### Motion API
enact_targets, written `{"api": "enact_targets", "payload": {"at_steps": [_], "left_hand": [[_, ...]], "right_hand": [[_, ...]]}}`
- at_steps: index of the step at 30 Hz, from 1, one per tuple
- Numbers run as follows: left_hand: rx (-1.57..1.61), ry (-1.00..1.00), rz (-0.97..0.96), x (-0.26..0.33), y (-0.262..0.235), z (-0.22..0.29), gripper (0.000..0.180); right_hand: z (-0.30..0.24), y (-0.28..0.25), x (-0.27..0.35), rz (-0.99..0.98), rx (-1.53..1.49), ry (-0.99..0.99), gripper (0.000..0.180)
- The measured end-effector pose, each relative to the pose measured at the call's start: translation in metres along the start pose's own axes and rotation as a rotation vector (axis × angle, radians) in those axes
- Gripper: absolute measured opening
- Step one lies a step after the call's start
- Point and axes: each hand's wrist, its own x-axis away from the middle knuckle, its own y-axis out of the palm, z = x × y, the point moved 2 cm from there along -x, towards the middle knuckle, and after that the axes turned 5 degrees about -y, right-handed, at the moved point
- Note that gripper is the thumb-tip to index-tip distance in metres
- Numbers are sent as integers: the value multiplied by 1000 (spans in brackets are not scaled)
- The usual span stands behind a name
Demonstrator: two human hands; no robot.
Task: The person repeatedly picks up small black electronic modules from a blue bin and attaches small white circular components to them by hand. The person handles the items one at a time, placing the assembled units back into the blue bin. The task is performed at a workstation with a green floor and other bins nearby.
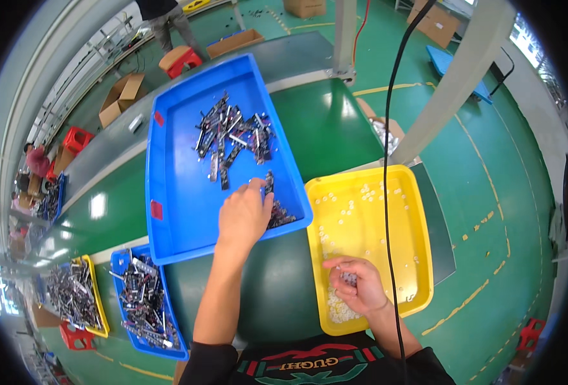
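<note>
My left hand (244, 213) reaches palm down into the large blue tray (175, 212). Its thumb and forefinger are around a small dark strip-shaped part (269, 181). Farther up the same tray lies a loose pile of dark and silver strip-shaped parts (223, 138), and smaller dark pieces (280, 218) sit by its near right corner. Over the yellow tray (419, 250), my right hand (364, 289) is cupped with fingers curled around several small white pieces (349, 278). More of these white pieces (342, 309) are heaped below it and scattered across the yellow tray.
A smaller blue bin (178, 337) and a yellow bin (103, 324), both full of similar parts, stand at the left. A black cable (387, 160) hangs down in front of the yellow tray. A metal post (454, 83) rises at the right.
</note>
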Motion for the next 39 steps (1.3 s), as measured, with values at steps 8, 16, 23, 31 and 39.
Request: {"api": "enact_targets", "payload": {"at_steps": [8, 16, 23, 31, 39], "left_hand": [[-148, -128, -266, -30, 24, -3, 40], [-51, -220, -312, -42, 21, -17, 50], [178, -249, -139, -43, 14, -24, 53], [781, -92, 54, -21, -7, -25, 18], [975, -163, 120, 10, -28, -30, 15]], "right_hand": [[4, -11, -2, -78, -116, -9, 25], [6, -10, -4, -69, -105, 14, 24], [0, -1, -2, -12, -30, -53, 18], [3, 5, -6, -57, 7, -131, 14], [5, -2, -7, -64, 43, -122, 16]]}}
